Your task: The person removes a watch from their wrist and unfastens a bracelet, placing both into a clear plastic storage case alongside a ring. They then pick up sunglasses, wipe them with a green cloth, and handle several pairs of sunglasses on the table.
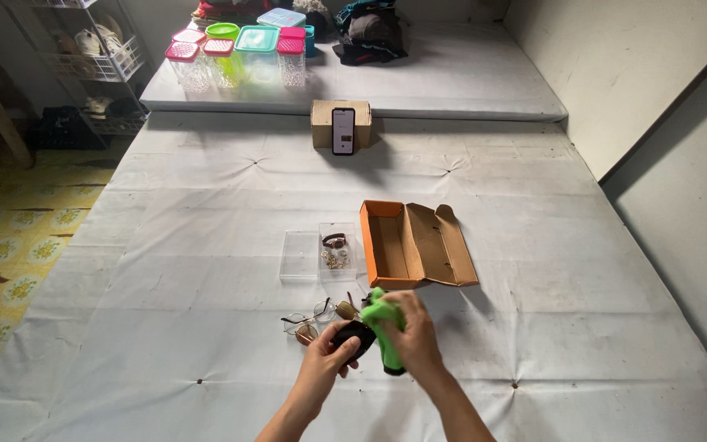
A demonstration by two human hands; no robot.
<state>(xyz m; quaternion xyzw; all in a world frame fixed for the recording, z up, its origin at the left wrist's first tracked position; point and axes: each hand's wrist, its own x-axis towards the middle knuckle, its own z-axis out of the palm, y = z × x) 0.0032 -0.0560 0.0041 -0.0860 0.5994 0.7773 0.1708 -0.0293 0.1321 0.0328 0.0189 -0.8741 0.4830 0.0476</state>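
Observation:
My left hand [326, 360] grips a pair of dark sunglasses [353, 336] low in the middle of the white sheet. My right hand [412, 331] presses a bright green cloth [380, 319] against them; the cloth covers one side of the sunglasses. Just to the left lie thin wire-framed glasses [308, 315] on the sheet, touching nothing I hold. Behind my hands stands an open orange cardboard box [413, 243] with its lid flapped out to the right.
A clear plastic case [321, 254] lies open left of the box, holding a watch and small jewellery. Farther back a phone [343, 130] leans on a small carton. Coloured-lid containers [239, 53] and folded clothes sit on the raised mattress; a wire rack stands far left.

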